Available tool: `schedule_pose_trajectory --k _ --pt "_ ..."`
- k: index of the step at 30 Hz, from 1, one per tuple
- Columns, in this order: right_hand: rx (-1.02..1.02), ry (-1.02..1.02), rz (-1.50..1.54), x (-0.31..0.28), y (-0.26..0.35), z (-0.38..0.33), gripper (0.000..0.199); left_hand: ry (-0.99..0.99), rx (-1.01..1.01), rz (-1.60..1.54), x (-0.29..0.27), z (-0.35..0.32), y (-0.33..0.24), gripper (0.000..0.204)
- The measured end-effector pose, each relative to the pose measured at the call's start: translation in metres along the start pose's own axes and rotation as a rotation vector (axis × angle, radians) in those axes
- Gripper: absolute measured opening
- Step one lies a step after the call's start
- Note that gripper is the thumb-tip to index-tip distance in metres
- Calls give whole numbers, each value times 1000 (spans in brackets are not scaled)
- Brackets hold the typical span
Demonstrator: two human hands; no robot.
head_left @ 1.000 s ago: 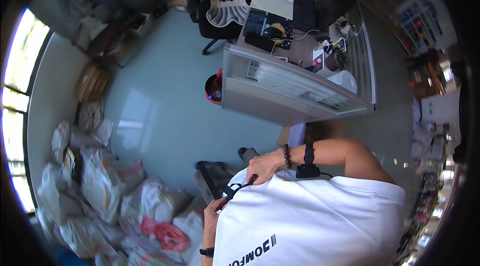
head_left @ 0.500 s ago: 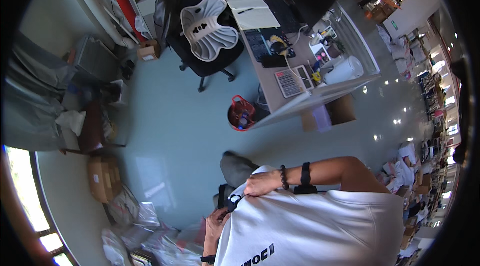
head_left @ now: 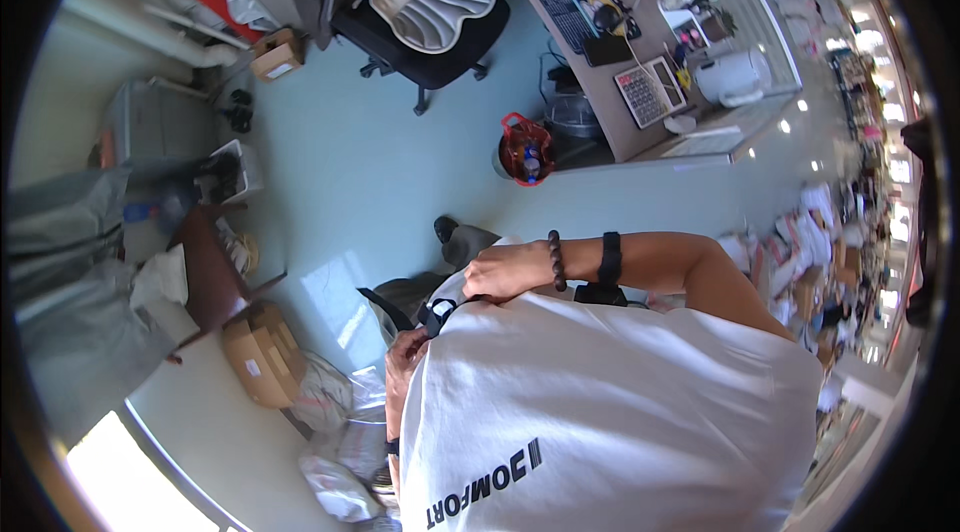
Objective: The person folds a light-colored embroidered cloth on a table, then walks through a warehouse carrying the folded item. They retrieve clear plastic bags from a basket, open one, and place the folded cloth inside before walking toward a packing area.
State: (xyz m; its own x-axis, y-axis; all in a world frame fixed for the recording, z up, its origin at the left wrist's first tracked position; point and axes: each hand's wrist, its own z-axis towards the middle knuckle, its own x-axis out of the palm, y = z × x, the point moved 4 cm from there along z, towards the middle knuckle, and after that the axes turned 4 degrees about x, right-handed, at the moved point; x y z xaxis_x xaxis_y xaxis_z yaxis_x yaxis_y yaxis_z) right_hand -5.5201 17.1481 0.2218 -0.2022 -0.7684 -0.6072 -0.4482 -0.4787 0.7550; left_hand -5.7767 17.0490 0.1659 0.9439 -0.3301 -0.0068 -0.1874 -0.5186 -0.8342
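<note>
At my waist, my left hand (head_left: 403,356) is closed, with its fingers on a black strap with a buckle-like loop (head_left: 437,316). Just to the right, my right hand (head_left: 508,270) is curled into a fist at the bunched hem of my white T-shirt (head_left: 610,382). Part of the dark strap shows below its fingers; how far that hand also grips it is hidden. A brown beaded bracelet (head_left: 556,260) and a black wristband (head_left: 611,259) circle the right wrist. Beyond my hands appear a grey trouser leg and a dark shoe (head_left: 445,228).
Ahead stands a black swivel chair (head_left: 430,67) with a white seat support. A desk (head_left: 625,137) at right holds a calculator (head_left: 649,92). Beside it sits a red-rimmed bin (head_left: 527,150). Cardboard boxes (head_left: 262,357), plastic bags and a brown chair (head_left: 215,267) line the left.
The view has shifted, so the desk and chair sit higher in it. Both hands stay at the waist; more of the strap and its loop shows between them.
</note>
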Motion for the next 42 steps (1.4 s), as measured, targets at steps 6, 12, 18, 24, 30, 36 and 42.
schedule_pose_trajectory --k 6,12,18,24,30,36,42 --pt "299 -237 201 -40 2 44 8 259 -21 66 -90 87 -35 22" --pt "632 -432 117 -33 21 117 11 516 118 309 -179 156 -86 22" --pt "781 -477 159 -26 42 156 17 729 162 539 -214 180 -146 30" --pt "859 -345 216 -23 62 161 21 891 93 538 -238 208 -140 38" --pt "869 -333 115 -15 48 188 30 909 65 451 -270 225 -120 38" --pt "766 -370 146 -13 33 212 24 925 72 344 -291 223 -119 34" --pt "755 -226 273 -56 47 237 23 783 -32 261 -319 210 -127 40"
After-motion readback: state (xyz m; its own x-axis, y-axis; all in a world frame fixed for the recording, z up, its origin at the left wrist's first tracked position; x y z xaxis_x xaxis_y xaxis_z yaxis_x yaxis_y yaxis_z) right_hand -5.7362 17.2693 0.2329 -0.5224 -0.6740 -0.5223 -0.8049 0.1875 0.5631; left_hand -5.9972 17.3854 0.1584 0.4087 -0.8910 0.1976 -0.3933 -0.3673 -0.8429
